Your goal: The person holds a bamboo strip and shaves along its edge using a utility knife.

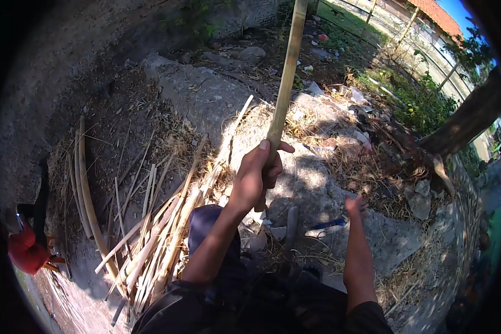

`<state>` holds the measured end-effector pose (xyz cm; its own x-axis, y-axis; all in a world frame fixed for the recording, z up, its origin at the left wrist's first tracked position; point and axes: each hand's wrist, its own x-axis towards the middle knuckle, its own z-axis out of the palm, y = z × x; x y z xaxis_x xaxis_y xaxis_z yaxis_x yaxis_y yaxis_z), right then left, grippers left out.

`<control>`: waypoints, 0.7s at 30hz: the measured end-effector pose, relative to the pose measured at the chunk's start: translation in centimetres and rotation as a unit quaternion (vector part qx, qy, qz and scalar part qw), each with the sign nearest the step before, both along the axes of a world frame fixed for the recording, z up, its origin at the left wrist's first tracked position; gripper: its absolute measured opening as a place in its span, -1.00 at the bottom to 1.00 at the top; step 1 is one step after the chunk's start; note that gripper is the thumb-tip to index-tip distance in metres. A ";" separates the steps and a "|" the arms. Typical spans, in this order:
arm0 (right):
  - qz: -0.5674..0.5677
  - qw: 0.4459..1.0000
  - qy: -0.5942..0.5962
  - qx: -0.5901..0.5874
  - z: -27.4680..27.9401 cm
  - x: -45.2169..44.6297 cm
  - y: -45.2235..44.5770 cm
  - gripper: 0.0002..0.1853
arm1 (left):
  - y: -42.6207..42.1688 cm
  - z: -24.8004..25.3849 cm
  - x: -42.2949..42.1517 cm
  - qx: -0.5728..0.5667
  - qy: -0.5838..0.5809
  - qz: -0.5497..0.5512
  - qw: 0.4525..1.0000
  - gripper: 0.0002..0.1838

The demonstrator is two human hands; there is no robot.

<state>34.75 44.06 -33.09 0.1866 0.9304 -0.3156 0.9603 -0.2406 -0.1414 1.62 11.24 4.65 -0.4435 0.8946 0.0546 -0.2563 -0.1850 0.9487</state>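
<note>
A long bamboo pole (288,72) stands tilted up and out of the top of the view. My left hand (257,170) is closed round its lower part, with the thumb along the front. My right hand (355,205) is lower on the right, its fingers apart and nothing visible in them. Just below and left of it, a narrow blue object (328,224) lies on the pale stone ground; its kind is not clear. A dark grey upright piece (291,227) is between my arms, partly hidden lower down.
Many split bamboo strips (170,239) lie in a heap to my left, with curved bamboo poles (86,189) beyond them. A person in red (25,250) is at the far left. A tree trunk (467,114) leans at right, near dry leaves and rubbish.
</note>
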 end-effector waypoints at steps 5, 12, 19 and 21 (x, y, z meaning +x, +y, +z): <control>0.211 0.916 0.319 0.123 2.2 -4.4 4.9 -0.50 | 2.4 -3.8 1.3 0.010 0.027 0.059 0.998 -0.46; 0.273 0.703 0.652 0.084 28.1 -17.0 -4.3 -0.68 | 3.8 -7.0 2.3 0.003 0.150 0.170 0.974 -0.46; 0.347 0.641 0.685 0.000 37.0 -21.0 -12.4 -0.65 | 4.0 -7.3 3.3 -0.034 0.137 0.117 0.983 -0.59; 0.328 0.626 0.707 -0.033 36.9 -21.1 -13.2 -0.62 | 4.0 -7.5 3.4 -0.020 0.153 0.139 0.978 -0.71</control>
<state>13.65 30.89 3.81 -0.7381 0.6368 0.2229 -0.2168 0.0890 -0.9722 5.05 15.20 -2.89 -0.6378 0.7466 0.1894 0.0947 -0.1680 0.9812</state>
